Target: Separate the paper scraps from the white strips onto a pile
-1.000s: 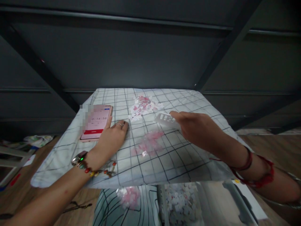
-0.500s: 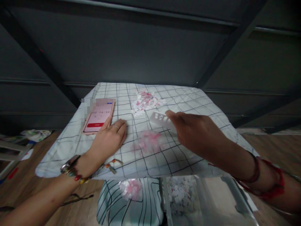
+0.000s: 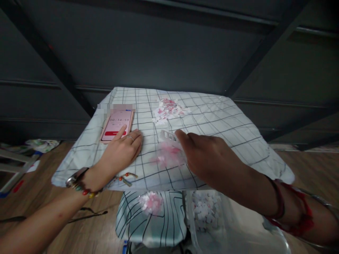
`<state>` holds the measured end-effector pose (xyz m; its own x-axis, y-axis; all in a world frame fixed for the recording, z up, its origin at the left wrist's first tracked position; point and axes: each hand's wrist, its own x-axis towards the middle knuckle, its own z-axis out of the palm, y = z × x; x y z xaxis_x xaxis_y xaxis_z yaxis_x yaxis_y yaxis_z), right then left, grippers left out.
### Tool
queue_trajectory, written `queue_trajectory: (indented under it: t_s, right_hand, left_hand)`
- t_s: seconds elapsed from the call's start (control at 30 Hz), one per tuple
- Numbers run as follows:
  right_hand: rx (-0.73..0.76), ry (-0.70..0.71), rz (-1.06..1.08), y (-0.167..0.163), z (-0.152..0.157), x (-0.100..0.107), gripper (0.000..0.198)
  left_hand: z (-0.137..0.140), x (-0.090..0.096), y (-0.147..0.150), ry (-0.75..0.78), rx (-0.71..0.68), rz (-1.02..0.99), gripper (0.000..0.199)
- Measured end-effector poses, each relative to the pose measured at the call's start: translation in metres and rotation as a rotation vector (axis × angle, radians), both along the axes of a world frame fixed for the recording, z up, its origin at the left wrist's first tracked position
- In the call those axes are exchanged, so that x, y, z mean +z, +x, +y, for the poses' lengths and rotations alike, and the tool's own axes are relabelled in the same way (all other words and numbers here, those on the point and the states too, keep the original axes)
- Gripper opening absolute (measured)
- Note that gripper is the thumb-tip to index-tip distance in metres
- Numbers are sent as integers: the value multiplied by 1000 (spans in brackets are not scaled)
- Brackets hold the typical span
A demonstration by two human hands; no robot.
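Note:
My left hand (image 3: 124, 150) lies on the checked tablecloth, fingers stretched out and holding nothing, with one digit over the lower right of a pink-cased phone (image 3: 116, 127) showing 00:14:59. In my right hand (image 3: 206, 151) is a white plastic piece with rectangular cut-outs (image 3: 169, 135). It is over or against a clear, pink-tinted bundle (image 3: 166, 155), which looks like a bag with pink bits; blur hides whether they touch. Behind them lies a loose pile of small white and pink paper-like pieces (image 3: 169, 109).
Below the front edge of the table (image 3: 217, 116), a striped cushioned stool (image 3: 164, 233) carries another clear bag of pink and white bits (image 3: 150, 203). Beside it is a clear plastic bin (image 3: 194, 236) with white pieces (image 3: 206, 210). A dark panelled wall (image 3: 159, 46) stands behind.
My right hand has moved left and nearer with the white slotted piece, now at the pink bundle. A left-hand digit reaches further over the phone. The view has shifted slightly.

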<state>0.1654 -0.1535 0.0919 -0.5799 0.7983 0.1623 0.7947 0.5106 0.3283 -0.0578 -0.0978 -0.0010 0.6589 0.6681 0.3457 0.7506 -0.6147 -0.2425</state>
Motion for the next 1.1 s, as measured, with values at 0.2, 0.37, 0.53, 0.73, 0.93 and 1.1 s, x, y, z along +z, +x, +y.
queue_trajectory:
  t_s: [0.2,0.37,0.53,0.73,0.93,1.1]
  right_hand:
    - [13,14,28,-4,9,8,42]
    - [155,74,130,12,39,-5,37]
    - [410,73,149,24,44,-23,32]
    - [591,131,188,39,34,-17,33]
    - [162,194,133,55,22,-6,30]
    - [47,98,13,39,8,-8,40]
  left_hand:
    - [0,-1,-9,-11,-17,-34,37]
    - [0,-2,-18,24,-11,12,38]
    - [-2,0,-23,17,31,32,40]
    - [-2,-1,-22,-41,13,-27,39]
    - [-3,0,-21,-65,-14,-31,37]
    - [-5,2,-20,-87,-7,-22,38]
